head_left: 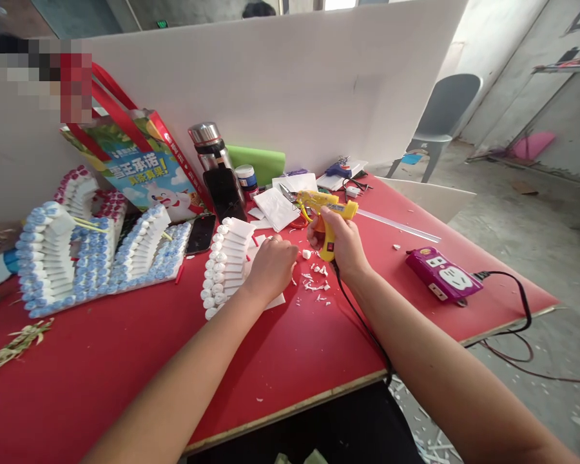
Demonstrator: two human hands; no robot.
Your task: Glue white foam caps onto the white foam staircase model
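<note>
My right hand is wrapped round the handle of a yellow hot glue gun, which points left and has a clear glue stick jutting out behind it. A black cord runs from the gun along my right arm. My left hand rests closed on a white stepped piece of stacked strips with round white ends; what its fingers pinch, if anything, is hidden. Small white scraps lie on the red table between my hands.
A blue-and-white stepped model and a pink-tipped one stand at the left. A printed bag, a flask, a jar, two phones, scissors and paper crowd the back. A purple power strip lies at the right. A white board walls the table's back.
</note>
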